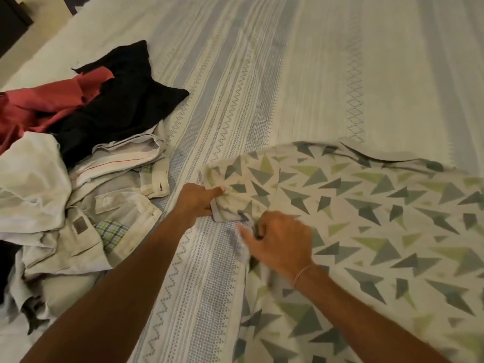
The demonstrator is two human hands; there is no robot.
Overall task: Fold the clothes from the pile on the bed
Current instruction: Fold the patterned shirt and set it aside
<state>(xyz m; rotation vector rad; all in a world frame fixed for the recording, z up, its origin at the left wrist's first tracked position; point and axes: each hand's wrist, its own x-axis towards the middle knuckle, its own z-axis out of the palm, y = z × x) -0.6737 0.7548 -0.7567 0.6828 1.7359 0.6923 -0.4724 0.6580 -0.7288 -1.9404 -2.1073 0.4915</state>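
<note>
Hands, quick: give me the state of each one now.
Left hand: pinching the triangle-print shirt at its sleeve.
Right hand: blurred, curled on the same shirt's edge.

Clothes pile left on bed; shirt right, spread flat.

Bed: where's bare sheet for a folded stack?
Free: the striped sheet beyond the triangle-print shirt, right of the black garment. Narrow strip between pile and shirt. Crowded: left side, near right.

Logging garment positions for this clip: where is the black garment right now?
In the head view, the black garment lies at upper left on the bed, atop the pile, beside the red garment, above the beige trousers.
</note>
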